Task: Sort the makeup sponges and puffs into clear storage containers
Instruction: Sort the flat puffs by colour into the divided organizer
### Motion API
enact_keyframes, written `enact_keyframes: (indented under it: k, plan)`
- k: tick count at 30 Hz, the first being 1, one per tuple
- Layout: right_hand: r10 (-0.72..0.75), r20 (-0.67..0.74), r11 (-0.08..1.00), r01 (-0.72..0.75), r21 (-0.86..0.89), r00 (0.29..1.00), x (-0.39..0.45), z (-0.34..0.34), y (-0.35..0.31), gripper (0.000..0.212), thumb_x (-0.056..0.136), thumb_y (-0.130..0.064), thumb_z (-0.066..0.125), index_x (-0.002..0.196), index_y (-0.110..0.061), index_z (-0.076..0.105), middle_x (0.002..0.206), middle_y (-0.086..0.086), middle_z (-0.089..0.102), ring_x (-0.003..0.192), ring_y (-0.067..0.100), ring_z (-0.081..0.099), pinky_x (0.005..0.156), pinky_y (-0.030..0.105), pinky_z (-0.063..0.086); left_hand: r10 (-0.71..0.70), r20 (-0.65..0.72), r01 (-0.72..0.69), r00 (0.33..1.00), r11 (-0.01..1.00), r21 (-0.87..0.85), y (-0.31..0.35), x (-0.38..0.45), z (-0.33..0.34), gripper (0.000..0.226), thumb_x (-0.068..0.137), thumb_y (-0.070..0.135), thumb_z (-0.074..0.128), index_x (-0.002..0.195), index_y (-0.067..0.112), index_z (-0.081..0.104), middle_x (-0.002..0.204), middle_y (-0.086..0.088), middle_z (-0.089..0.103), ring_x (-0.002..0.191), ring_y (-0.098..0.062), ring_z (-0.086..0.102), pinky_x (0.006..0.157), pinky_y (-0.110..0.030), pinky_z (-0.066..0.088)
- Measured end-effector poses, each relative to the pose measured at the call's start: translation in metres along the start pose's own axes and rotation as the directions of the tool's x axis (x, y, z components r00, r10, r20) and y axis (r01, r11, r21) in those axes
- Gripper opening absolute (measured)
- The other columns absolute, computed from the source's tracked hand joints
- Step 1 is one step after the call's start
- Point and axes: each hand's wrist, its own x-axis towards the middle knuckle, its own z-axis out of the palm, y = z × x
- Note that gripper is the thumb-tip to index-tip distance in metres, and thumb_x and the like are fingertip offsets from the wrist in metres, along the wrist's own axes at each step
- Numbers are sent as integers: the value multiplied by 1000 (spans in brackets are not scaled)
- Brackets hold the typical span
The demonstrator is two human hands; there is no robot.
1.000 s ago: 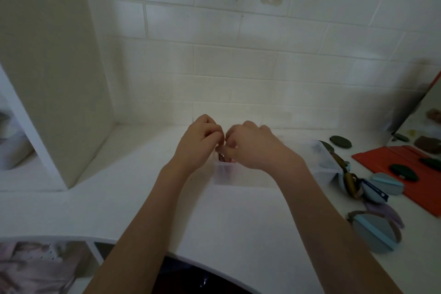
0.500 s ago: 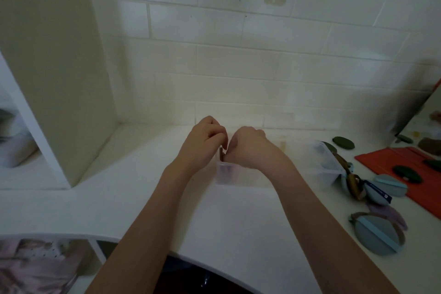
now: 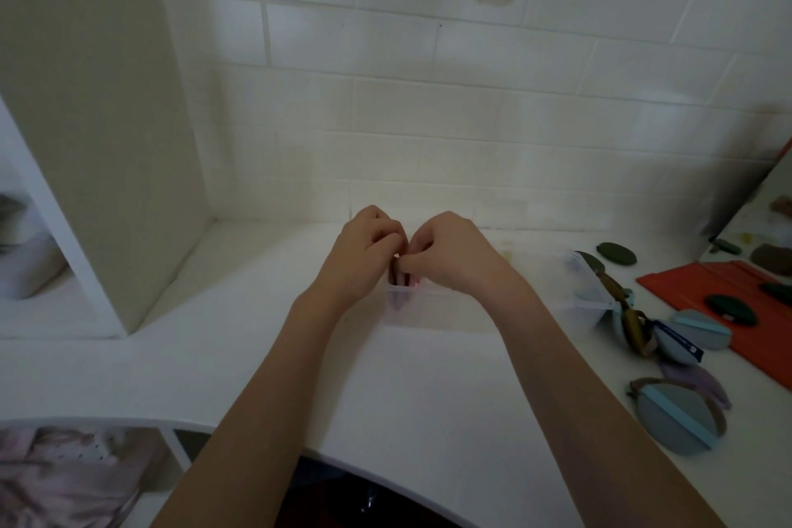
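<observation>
A clear storage container [image 3: 585, 304] lies lengthwise on the white counter. My left hand [image 3: 364, 255] and my right hand [image 3: 456, 255] meet over its left end, fingers curled, fingertips together. They pinch the tops of dark and pinkish puffs [image 3: 402, 281] standing on edge inside that end. My right hand and wrist hide most of the container's middle. More loose puffs lie to the right: a blue-grey puff with a blue strap [image 3: 677, 416], another blue puff [image 3: 698, 330], a purple puff [image 3: 696, 384], brown puffs [image 3: 635, 328] and a dark green puff [image 3: 617, 254].
A red mat [image 3: 745, 328] at the right carries dark green puffs [image 3: 730, 307]. A mirror [image 3: 767, 223] leans at the right edge. A tall white shelf panel [image 3: 98, 120] stands on the left, the brick wall behind. The counter's curved front edge [image 3: 257, 433] is near me.
Both hands have stayed at the container's left end; the right hand has drawn in closer against the left, and the fingertips have dipped slightly toward the puffs.
</observation>
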Motion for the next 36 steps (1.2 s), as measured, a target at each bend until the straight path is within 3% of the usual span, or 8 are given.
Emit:
enact_keyframes:
  k: [6,9,14,21,25,28,33,36]
  plan:
    - [-88,29,996,88,0,996,4,-1,7,8,91,-21,53,86,-19,59,83,-1,70,76,12,60,56,16,40,-2,-14,2,1000,1000,-22,1,0,1,22,72,22,42,66,19,62,82,-1,49,72,2,49,64,-9,35]
    - [-100,3,989,99,108,995,3,-3,10,9,94,-21,50,91,-17,58,81,-2,74,74,8,63,73,26,49,12,-15,-13,1000,999,-53,3,-1,0,17,73,21,43,67,24,59,81,-1,49,69,4,48,62,-5,36]
    - [-129,-50,978,135,159,990,4,-6,9,8,92,-14,53,85,-16,57,75,1,73,55,1,59,55,17,47,13,-94,-18,996,999,-49,-1,1,2,5,79,19,57,81,23,59,84,4,55,76,-2,49,65,-13,36]
    - [-48,-172,946,100,309,984,12,3,14,13,90,-32,60,98,-23,57,76,1,68,55,6,62,47,8,40,-19,-184,-38,983,952,-303,7,4,-1,38,67,13,74,98,25,56,101,4,63,84,-8,61,69,-17,50]
    - [-24,-236,954,93,287,972,16,12,16,12,86,-30,65,85,-18,63,81,4,69,73,20,65,70,29,51,7,-99,-49,995,901,-431,10,3,-2,62,58,7,77,111,28,52,109,-5,58,87,-8,61,69,-19,50]
    - [50,-323,926,77,369,945,15,4,18,13,81,-24,68,72,-18,61,76,6,70,69,20,66,69,33,53,-22,-67,-13,997,878,-479,12,2,1,73,54,13,80,118,25,47,109,-5,56,85,-9,63,72,-23,53]
    - [93,-348,908,64,413,933,10,-17,22,16,77,-15,67,90,-16,58,61,1,66,51,9,57,59,26,47,-47,-76,10,996,907,-422,14,3,-4,23,64,13,49,85,9,58,70,-6,66,76,-17,66,79,-25,46]
    - [60,-311,926,63,372,948,7,-20,20,19,75,-12,64,93,-15,61,54,0,65,48,7,55,56,25,45,56,10,-49,998,930,-365,14,0,-1,19,71,16,46,66,8,62,62,-5,67,71,-22,65,83,-34,47]
